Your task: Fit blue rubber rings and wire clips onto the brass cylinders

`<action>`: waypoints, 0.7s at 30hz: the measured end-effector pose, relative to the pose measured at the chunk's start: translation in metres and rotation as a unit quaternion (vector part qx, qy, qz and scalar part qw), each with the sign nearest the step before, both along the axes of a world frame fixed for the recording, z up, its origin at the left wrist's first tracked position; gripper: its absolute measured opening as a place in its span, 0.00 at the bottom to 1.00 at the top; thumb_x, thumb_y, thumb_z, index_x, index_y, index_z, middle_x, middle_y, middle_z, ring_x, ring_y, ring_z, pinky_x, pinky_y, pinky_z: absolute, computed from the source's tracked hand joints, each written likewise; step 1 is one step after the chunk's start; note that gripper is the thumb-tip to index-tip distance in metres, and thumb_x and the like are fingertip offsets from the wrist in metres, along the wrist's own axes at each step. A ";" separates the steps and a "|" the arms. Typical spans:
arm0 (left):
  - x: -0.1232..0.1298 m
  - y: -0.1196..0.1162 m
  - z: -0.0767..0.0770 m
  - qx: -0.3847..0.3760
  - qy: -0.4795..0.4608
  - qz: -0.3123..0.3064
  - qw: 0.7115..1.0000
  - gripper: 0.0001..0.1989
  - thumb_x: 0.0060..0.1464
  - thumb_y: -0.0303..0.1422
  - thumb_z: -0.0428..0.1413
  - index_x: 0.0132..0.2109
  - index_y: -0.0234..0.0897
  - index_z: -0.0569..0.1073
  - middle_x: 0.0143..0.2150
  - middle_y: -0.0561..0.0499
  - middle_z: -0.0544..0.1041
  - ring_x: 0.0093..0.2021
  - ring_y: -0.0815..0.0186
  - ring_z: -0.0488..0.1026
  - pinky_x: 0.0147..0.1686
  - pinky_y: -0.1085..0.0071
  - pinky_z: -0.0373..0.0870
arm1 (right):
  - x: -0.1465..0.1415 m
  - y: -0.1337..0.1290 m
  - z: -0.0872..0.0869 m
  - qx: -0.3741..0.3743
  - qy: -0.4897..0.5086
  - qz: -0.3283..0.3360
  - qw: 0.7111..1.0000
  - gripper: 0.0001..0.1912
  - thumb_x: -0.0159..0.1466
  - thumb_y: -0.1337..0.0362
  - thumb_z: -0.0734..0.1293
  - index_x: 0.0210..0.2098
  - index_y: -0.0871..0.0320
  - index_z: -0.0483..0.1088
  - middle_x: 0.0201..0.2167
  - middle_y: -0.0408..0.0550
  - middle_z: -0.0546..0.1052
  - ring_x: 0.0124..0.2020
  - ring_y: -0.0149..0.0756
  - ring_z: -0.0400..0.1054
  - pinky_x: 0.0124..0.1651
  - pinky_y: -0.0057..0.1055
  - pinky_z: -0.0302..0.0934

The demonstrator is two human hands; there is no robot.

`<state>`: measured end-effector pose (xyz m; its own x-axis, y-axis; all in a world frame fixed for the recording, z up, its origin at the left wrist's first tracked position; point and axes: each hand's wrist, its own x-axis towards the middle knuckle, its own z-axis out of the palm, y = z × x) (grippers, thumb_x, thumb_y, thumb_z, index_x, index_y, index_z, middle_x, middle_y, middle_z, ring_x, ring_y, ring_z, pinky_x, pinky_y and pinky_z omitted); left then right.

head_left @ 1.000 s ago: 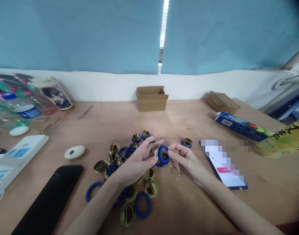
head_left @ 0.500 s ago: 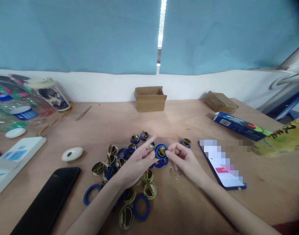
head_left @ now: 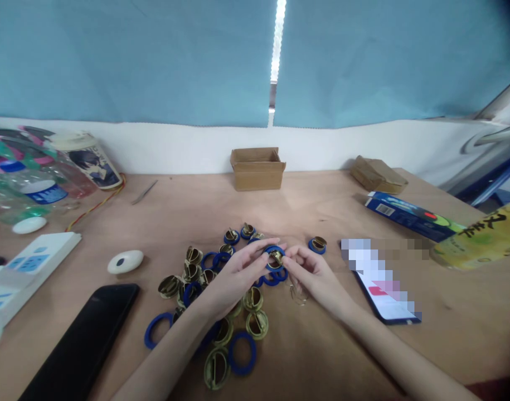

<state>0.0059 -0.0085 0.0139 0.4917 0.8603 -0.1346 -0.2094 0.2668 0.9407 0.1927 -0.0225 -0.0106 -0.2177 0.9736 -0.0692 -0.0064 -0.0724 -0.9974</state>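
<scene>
Between my two hands is a blue ring with a round brass-coloured fitting (head_left: 275, 257) inside it. My left hand (head_left: 243, 271) pinches its left side between thumb and fingers. On the right side, the fingertips of my right hand (head_left: 315, 273) grip it too. Below my right fingers lie thin wire rings (head_left: 298, 295). Loose blue rings (head_left: 242, 354) and several round brass-coloured fittings (head_left: 216, 367) are spread under and around my left forearm. One fitting in a blue ring (head_left: 317, 244) sits apart, beyond my right hand.
A small open cardboard box (head_left: 258, 171) stands at the back. To the right lie a lit phone (head_left: 382, 289), a blue box (head_left: 411, 215) and a yellow packet (head_left: 484, 236). At left are a black phone (head_left: 81, 342), a white oval case (head_left: 125, 262), a power strip (head_left: 24, 267) and bottles (head_left: 41, 186).
My left fingers, stretched out behind the ring before, have curled in closer around it. The brass-coloured fitting has turned a little inside the ring. My right hand has hardly moved.
</scene>
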 end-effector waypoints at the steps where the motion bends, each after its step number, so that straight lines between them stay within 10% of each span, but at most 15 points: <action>1: 0.000 0.000 -0.001 0.004 -0.002 -0.001 1.000 0.18 0.62 0.36 0.56 0.58 0.41 0.72 0.61 0.43 0.72 0.60 0.55 0.68 0.61 0.56 0.61 | 0.000 0.000 -0.001 -0.001 0.002 0.000 1.000 0.15 0.64 0.50 0.68 0.34 0.56 0.65 0.18 0.34 0.63 0.16 0.23 0.54 0.20 0.24 0.51; 21: 0.002 -0.002 -0.008 0.017 0.012 -0.012 1.000 0.15 0.65 0.38 0.53 0.56 0.39 0.70 0.58 0.46 0.73 0.53 0.61 0.75 0.58 0.62 0.69 | -0.004 -0.003 0.005 0.014 -0.025 -0.008 1.000 0.20 0.67 0.45 0.62 0.31 0.56 0.62 0.22 0.37 0.67 0.19 0.25 0.60 0.24 0.25 0.56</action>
<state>0.0080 -0.0106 0.0063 0.5095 0.8523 -0.1182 -0.1796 0.2396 0.9541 0.1888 -0.0254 -0.0052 -0.1993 0.9785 -0.0530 0.0426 -0.0454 -0.9981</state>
